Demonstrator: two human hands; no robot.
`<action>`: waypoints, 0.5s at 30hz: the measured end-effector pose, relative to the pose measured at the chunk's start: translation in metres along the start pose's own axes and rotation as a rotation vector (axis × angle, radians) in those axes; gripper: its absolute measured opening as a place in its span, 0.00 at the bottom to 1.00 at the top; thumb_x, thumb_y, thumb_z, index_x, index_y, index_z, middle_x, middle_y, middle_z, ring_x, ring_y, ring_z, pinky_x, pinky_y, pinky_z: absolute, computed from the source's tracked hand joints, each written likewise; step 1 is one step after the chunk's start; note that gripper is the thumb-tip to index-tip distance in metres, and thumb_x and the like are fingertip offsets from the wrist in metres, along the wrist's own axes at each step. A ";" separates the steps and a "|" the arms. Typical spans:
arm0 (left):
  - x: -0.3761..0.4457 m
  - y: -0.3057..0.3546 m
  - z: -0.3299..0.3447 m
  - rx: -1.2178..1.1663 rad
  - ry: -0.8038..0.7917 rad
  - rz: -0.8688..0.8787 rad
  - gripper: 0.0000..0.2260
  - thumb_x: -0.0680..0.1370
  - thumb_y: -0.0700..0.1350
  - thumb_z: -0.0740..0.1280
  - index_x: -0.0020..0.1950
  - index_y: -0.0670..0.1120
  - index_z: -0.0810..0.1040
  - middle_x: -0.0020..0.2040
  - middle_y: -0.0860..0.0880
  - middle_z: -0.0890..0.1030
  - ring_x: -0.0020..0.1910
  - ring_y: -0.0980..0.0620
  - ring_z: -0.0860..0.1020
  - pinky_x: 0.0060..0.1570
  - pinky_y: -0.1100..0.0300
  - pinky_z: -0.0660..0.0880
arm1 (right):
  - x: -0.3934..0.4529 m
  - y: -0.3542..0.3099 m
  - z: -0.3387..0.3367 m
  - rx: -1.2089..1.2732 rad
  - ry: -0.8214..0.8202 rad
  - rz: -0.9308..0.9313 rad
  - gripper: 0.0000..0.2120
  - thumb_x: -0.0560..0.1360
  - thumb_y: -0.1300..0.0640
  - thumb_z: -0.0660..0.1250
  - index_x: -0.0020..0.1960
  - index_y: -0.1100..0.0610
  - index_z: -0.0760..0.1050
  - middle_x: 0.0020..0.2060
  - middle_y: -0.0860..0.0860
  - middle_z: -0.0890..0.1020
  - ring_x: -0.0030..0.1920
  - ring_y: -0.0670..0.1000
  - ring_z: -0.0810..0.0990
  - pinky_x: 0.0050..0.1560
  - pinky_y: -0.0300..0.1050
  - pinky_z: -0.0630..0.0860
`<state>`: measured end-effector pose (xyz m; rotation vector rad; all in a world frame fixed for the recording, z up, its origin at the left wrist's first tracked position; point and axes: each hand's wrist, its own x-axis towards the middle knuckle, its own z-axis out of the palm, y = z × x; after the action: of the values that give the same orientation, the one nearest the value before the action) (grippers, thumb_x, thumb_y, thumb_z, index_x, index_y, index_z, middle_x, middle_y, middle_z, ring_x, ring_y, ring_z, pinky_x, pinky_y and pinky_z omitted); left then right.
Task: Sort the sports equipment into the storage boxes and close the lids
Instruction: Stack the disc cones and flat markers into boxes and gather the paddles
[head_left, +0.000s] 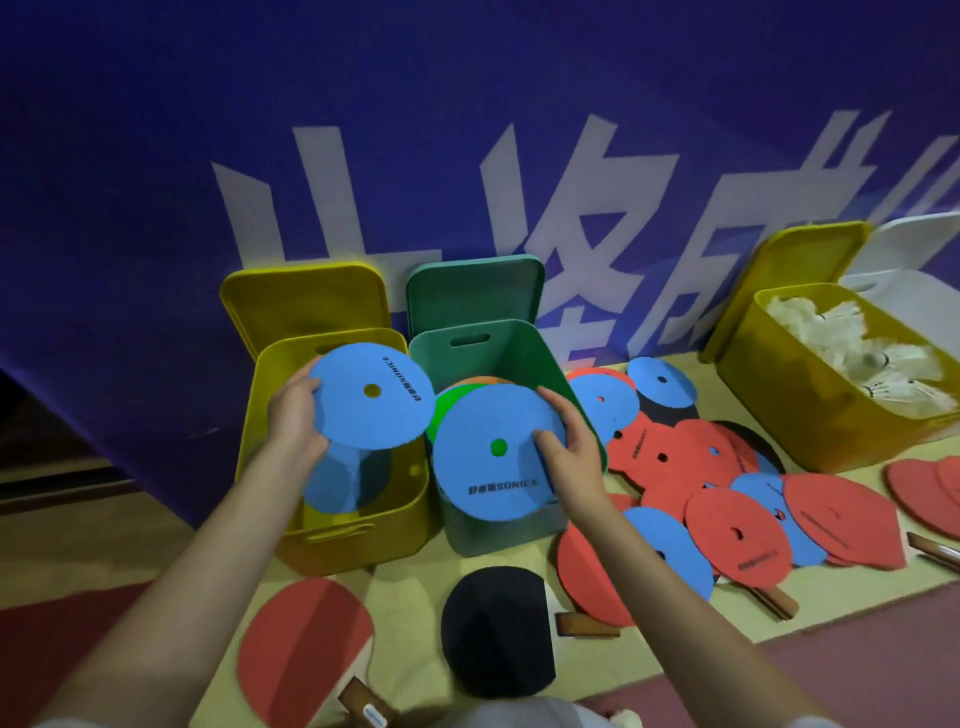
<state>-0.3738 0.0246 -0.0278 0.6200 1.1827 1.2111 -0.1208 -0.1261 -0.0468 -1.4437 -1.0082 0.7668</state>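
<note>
My left hand (293, 415) grips a blue flat disc (371, 397) by its left edge, above the open yellow box (337, 540); another blue disc (345, 480) lies inside that box. My right hand (566, 447) pinches a second blue disc (491, 452) at its right edge, over the open green box (524, 353), which holds green and orange discs. A heap of red and blue discs (717, 488) lies on the floor to the right.
Both boxes' lids stand open against the blue wall banner. A second yellow box (810, 415) at far right holds white shuttlecocks (857, 348). Table tennis paddles lie in front: a red paddle (306, 639), a black paddle (498, 629), others under the disc heap.
</note>
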 end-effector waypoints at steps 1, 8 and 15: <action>0.006 0.002 -0.004 0.004 0.038 0.002 0.19 0.82 0.38 0.54 0.72 0.47 0.68 0.68 0.43 0.74 0.57 0.44 0.77 0.49 0.51 0.76 | 0.005 0.006 0.009 0.002 0.015 0.015 0.22 0.70 0.58 0.61 0.63 0.47 0.72 0.58 0.42 0.76 0.54 0.34 0.75 0.49 0.27 0.73; 0.059 -0.020 -0.043 0.200 0.189 -0.003 0.18 0.80 0.35 0.56 0.69 0.43 0.71 0.66 0.41 0.74 0.62 0.39 0.74 0.54 0.48 0.74 | 0.026 0.032 0.034 -0.045 0.147 0.108 0.22 0.75 0.67 0.61 0.66 0.51 0.72 0.59 0.49 0.76 0.58 0.48 0.74 0.48 0.30 0.70; 0.120 -0.073 -0.065 0.463 0.209 -0.165 0.18 0.80 0.37 0.57 0.68 0.48 0.74 0.67 0.44 0.73 0.62 0.40 0.73 0.57 0.47 0.73 | 0.030 0.036 0.041 -0.209 0.146 0.098 0.24 0.74 0.66 0.62 0.67 0.50 0.71 0.57 0.47 0.76 0.54 0.45 0.74 0.43 0.21 0.69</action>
<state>-0.4162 0.1008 -0.1559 0.7309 1.6801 0.8795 -0.1394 -0.0801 -0.0852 -1.7142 -0.9315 0.6291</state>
